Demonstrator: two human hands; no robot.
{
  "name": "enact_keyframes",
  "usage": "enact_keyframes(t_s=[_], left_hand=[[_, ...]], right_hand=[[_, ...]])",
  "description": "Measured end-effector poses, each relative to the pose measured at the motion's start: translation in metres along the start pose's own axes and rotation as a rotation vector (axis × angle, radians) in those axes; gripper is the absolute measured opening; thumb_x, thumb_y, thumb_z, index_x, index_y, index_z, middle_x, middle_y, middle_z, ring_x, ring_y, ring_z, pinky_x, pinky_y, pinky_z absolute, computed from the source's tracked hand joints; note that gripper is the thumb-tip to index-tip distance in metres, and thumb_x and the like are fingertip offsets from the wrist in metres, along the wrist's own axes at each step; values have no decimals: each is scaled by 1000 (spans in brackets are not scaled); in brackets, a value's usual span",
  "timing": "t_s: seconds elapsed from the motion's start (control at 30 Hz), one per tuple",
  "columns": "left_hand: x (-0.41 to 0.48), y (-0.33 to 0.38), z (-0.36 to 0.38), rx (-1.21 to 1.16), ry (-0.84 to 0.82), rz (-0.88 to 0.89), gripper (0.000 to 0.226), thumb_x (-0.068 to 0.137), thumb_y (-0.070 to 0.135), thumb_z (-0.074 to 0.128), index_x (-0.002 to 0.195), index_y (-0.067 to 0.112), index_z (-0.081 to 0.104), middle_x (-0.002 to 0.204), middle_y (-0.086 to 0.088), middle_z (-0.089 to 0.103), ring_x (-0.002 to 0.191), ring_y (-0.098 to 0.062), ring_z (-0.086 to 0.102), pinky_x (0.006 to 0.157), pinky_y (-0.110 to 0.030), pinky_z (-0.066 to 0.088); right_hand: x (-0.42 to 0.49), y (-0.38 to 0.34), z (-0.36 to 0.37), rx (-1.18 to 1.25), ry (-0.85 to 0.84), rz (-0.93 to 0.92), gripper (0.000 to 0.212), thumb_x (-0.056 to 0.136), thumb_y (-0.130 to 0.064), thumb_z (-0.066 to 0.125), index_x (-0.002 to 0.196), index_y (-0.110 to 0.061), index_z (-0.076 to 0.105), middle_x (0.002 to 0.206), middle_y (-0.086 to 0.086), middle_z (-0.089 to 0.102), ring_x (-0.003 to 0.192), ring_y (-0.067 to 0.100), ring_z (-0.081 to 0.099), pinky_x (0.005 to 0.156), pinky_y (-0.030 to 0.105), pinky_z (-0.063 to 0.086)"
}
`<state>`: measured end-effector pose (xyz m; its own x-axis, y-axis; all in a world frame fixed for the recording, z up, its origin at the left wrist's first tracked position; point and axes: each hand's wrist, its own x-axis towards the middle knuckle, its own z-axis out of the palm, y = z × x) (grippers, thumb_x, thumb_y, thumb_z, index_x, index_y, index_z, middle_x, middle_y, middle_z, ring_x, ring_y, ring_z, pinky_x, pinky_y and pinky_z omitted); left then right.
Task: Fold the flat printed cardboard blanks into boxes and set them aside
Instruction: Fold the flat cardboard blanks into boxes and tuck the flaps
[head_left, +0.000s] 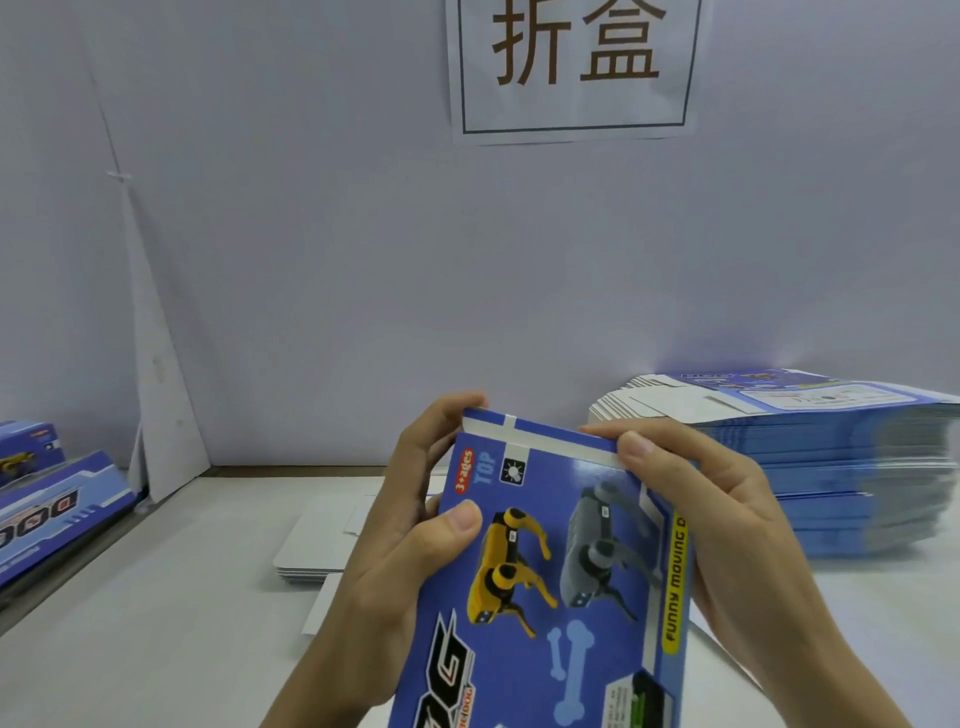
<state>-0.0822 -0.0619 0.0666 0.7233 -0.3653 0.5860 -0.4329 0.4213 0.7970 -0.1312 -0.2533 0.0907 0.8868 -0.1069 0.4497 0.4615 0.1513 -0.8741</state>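
Left hand (410, 530): gripping the left edge of one partly folded box (561, 571), thumb on the printed front, fingers curled behind. Right hand (727, 525): gripping the right side of the same box, thumb pressed on the white strip at the top corner. I hold the box above the bench (156, 597), front face toward me, two toy dogs printed on it.

Count: 1 box in hand. 1 tall stack of flat blanks (831, 467) on the bench at right; sheet number not countable. 2 finished boxes (52, 499) at far left. 1 low pile of white sheets (311, 551) behind my left hand. 1 paper sign (571, 67) on the wall.
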Motion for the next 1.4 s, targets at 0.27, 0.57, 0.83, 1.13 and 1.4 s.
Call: enact_keyframes(t_s=[0.27, 0.57, 0.83, 1.13, 1.4], left_hand=[[-2, 4, 10, -9, 113, 40, 24, 82, 24, 65, 101, 38, 63, 121, 8, 62, 98, -23, 70, 66, -28, 58], [-1, 17, 16, -68, 246, 85, 16, 80, 22, 56, 88, 30, 66, 106, 4, 68, 86, -15, 71, 62, -23, 56], [-2, 23, 15, -45, 222, 45, 20, 82, 23, 53, 95, 30, 67, 113, 10, 68, 89, -18, 72, 63, -24, 57], [-1, 22, 15, -17, 255, 41, 18, 81, 22, 52, 88, 28, 68, 114, 10, 67, 89, -13, 72, 61, -21, 56], [-1, 21, 14, -6, 281, 23, 16, 79, 24, 53, 84, 29, 68, 112, 9, 68, 86, -16, 72, 59, -23, 56]], right_hand=[[-2, -1, 0, -157, -107, -130, 22, 75, -29, 74, 96, -26, 77, 99, 2, 75, 86, 24, 74, 62, 28, 59], [-5, 12, 9, -149, 5, -425, 23, 84, -21, 67, 106, -18, 60, 118, -1, 67, 105, 11, 65, 78, 22, 56], [-7, 17, 17, -17, 51, -396, 21, 80, -28, 61, 101, -30, 62, 116, 2, 69, 96, 15, 69, 72, 26, 58], [-6, 15, 18, -42, 100, -415, 14, 85, -32, 66, 86, -19, 60, 113, 3, 70, 103, 19, 68, 69, 23, 58], [-8, 16, 16, -97, 83, -420, 5, 88, -21, 66, 90, -25, 63, 116, 2, 69, 103, 15, 67, 69, 24, 59]])
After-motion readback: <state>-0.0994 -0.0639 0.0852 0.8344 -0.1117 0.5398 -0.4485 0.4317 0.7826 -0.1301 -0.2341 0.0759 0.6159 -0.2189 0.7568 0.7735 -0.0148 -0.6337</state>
